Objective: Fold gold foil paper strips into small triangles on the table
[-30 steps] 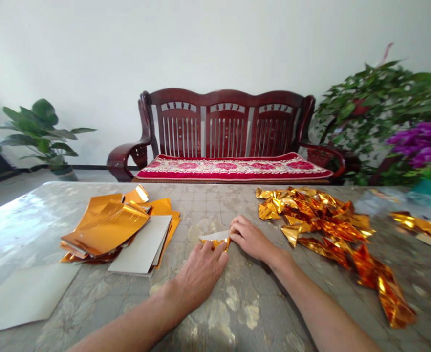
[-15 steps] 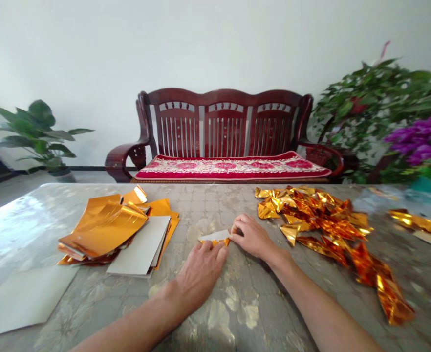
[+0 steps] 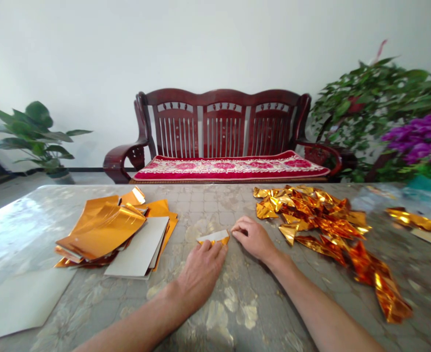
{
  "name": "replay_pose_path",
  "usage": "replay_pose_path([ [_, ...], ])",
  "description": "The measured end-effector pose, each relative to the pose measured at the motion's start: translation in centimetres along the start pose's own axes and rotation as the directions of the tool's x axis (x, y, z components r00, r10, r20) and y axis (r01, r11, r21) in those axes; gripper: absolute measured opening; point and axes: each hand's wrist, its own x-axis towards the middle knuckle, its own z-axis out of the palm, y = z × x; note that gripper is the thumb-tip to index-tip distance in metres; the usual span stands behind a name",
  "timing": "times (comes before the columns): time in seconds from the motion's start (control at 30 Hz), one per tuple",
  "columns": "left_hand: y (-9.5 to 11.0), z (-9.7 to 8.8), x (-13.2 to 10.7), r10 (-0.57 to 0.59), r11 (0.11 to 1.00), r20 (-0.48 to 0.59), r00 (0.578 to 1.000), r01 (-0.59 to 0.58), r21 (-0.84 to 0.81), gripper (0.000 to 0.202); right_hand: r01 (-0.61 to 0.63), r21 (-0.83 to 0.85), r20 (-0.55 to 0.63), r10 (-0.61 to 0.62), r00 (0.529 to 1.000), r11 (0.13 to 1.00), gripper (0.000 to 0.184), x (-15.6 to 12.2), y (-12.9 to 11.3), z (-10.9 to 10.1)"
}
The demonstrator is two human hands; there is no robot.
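Pressing on a small folded piece of gold foil [image 3: 213,237], the left hand [image 3: 201,274] keeps its grip closed over the piece's near edge, pinning it to the surface [image 3: 230,313], a mottled grey stone-patterned top. The piece lies mid-surface, its white backing showing on top. The right hand [image 3: 254,239] is released, its curled fingers just beside the piece's right tip.

To the left lie a stack of gold foil sheets [image 3: 105,230] and a white card sheet [image 3: 138,247] that overlaps it, with a larger loose card [image 3: 25,303] near the surface's corner. To the right spreads a crumpled heap of gold foil strips [image 3: 318,220], with another gold strip [image 3: 417,220] farther along.

Beyond the surface stand a dark red wooden bench [image 3: 219,117] with a red floral cushion [image 3: 230,168], a potted plant [image 3: 28,137] in a grey pot [image 3: 59,177], and leafy greenery [image 3: 369,102] beside purple flowers [image 3: 417,139].
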Motion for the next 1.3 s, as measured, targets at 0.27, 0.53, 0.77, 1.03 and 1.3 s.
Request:
replay_pose_path([
  [0.27,0.0,0.3,-0.1,0.001,1.000,-0.027,1.000,-0.001,0.011,0.036,0.175,-0.161,0.069,-0.166,0.984,0.971,0.036,-1.0,-0.9,-0.2],
  [0.53,0.2,0.4,-0.2,-0.014,1.000,-0.069,0.998,0.015,0.008,0.033,0.276,-0.431,0.171,-0.222,0.960,0.859,0.026,-1.7,-2.2,-0.6],
  [0.77,0.8,1.1,-0.5,-0.024,0.999,-0.083,0.996,0.026,0.032,0.040,0.233,-0.375,0.034,-0.237,0.971,0.897,0.028,-1.9,-4.0,0.2],
  [1.03,0.4,1.3,-1.6,-0.021,0.987,-0.130,0.991,-0.001,-0.161,0.044,0.132,-0.091,0.130,-0.120,0.984,0.987,0.031,-1.8,-5.0,1.8],
  [1.3,-3.8,1.8,-1.2,-0.363,0.824,-0.232,0.903,0.194,-0.533,0.033,0.049,-0.183,0.154,-0.020,0.988,0.982,0.022,-1.6,-6.1,1.4],
])
